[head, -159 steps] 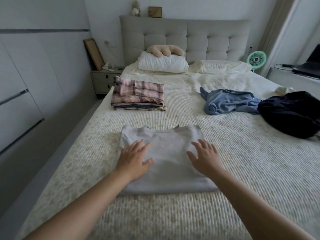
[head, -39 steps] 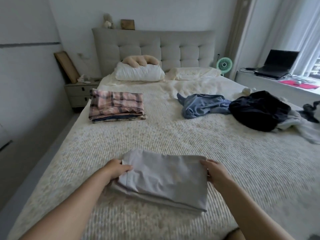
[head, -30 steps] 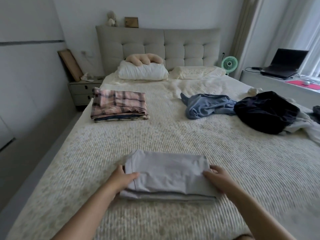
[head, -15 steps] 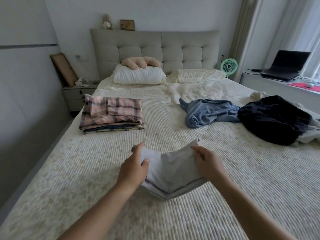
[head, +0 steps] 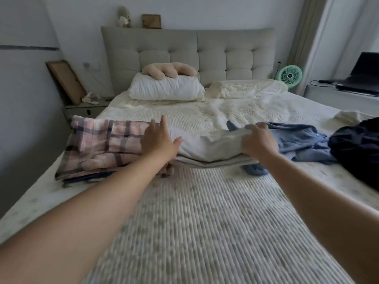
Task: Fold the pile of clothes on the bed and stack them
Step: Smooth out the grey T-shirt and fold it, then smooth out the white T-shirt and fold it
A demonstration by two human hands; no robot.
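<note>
Above the ribbed bedspread of the bed (head: 194, 212), both arms reach forward with a folded pale grey garment (head: 207, 146) carried between the two hands. At its left edge the left hand (head: 159, 141) lies with straight fingers spread, one finger pointing up and the thumb resting on the cloth; whether the lower fingers curl beneath the fold I cannot tell. On the other side, the right hand (head: 258, 141) has its fingers curled round the garment's right edge, bunching the fabric. That garment sits just right of the folded pink plaid stack (head: 102, 144), touching or overlapping the stack's right edge where the left hand covers the join. A thin dark blue layer shows under the plaid near the bed's left side. Behind the right hand lies a crumpled blue garment (head: 297, 140), and further right a heap of dark navy clothing (head: 359, 148), both unfolded. At the headboard a white pillow (head: 166, 88) carries a beige plush cushion (head: 168, 69). A green fan (head: 290, 75) stands at the far right corner
</note>
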